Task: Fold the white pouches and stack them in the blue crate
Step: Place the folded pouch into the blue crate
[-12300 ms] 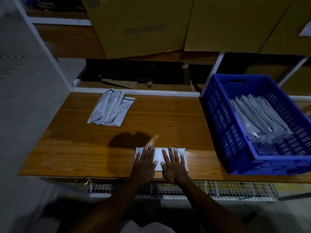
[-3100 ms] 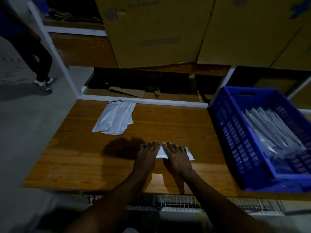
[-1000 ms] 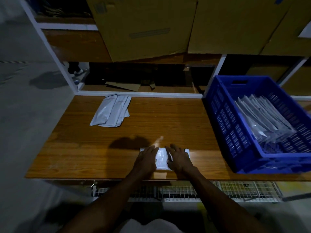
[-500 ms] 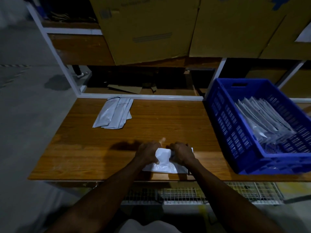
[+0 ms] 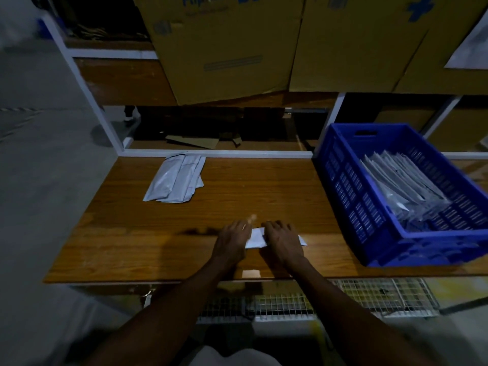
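Observation:
A white pouch (image 5: 256,237), partly folded, lies on the wooden table (image 5: 132,233) near its front edge. My left hand (image 5: 232,240) presses on its left end and my right hand (image 5: 284,240) covers its right part; both lie palm down with fingers curled onto it. A small pile of unfolded white pouches (image 5: 177,178) rests at the table's back left. The blue crate (image 5: 369,233) stands on the right with several folded pouches (image 5: 401,186) leaning inside.
Large cardboard boxes (image 5: 224,43) fill the shelf above the table. A white shelf frame (image 5: 211,153) runs along the table's back edge. A wire mesh rack (image 5: 343,297) sits under the front edge. Grey floor lies to the left.
Half a second ago both hands held the pouch lifted and bunched off the table; now it is down flat under my palms, narrower than before.

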{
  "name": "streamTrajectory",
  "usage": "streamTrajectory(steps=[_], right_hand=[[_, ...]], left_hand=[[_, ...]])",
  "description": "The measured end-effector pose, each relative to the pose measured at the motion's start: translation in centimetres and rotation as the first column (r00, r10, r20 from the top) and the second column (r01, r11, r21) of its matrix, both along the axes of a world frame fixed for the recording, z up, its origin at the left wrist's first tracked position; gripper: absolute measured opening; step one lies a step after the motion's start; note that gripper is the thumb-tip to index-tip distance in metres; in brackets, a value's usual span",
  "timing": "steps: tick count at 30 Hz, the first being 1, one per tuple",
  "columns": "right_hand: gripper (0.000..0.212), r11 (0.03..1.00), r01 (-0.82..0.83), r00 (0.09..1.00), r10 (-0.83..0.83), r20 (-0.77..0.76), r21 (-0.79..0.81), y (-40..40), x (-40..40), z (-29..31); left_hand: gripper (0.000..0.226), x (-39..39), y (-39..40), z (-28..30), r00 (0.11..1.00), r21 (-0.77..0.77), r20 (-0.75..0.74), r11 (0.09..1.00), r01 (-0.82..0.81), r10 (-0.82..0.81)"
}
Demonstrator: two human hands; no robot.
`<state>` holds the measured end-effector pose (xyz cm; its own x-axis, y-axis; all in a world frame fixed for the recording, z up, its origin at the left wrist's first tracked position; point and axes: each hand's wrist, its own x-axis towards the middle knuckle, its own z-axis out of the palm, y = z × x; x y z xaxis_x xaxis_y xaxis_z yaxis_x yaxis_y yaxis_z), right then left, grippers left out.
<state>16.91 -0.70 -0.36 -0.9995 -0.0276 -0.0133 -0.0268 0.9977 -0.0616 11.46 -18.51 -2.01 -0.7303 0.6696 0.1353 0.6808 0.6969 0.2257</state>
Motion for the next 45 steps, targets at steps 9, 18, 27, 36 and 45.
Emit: streamTrajectory(steps=[9, 18, 27, 36, 45], right_hand=[[0.087, 0.982, 0.026, 0.953, 0.033, 0.301, -0.189, -0.6, 3.6, -4.7], [0.064, 0.939, 0.133, 0.967, -0.052, 0.251, -0.317, -1.0, 4.0, -5.9], [0.069, 0.961, 0.153, 0.966, -0.096, 0.241, -0.23, -1.2, 3.9, -6.5], [0.086, 0.962, 0.149, 0.962, -0.086, 0.261, -0.23, -0.9, 3.4, -6.9], [0.07, 0.966, 0.147, 0.943, -0.071, 0.324, -0.214, -0.7, 3.0, -6.5]], left_hand=[[0.089, 2.7, -1.8, -3.4, 0.974, -0.162, 0.223, 0.987, -0.008, 0.044], [0.076, 3.6, -0.4, -5.7, 0.968, -0.102, 0.158, 0.979, -0.179, 0.193], [0.064, 3.5, 0.1, -6.8, 0.968, -0.139, 0.097, 0.966, -0.218, 0.233], [0.066, 3.4, 0.6, -7.1, 0.963, -0.142, 0.097, 0.962, -0.235, 0.25], [0.066, 3.5, 0.8, -6.9, 0.959, -0.159, 0.09, 0.955, -0.252, 0.268]])
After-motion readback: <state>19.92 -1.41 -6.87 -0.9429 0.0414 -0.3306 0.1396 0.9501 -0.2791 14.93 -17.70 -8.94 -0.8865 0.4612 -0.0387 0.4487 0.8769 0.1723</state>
